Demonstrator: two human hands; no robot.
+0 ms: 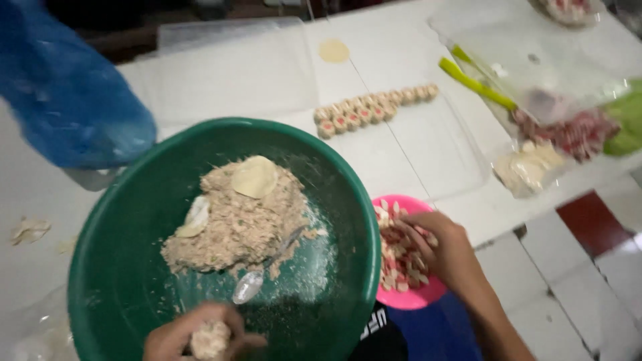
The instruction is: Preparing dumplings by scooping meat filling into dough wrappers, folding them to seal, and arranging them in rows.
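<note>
Down at 6 o'clock our left hand curls tight around a small dumpling, right at the rim of the big green bowl. Inside sit a heap of filling and a spoon. At 4 o'clock our right hand dips into the pink bowl; we cannot tell if its fingers pinch any of the chopped bits. A row of dumplings lies at 12 o'clock, a blue plastic bag at 10, clear bags at 2.
</note>
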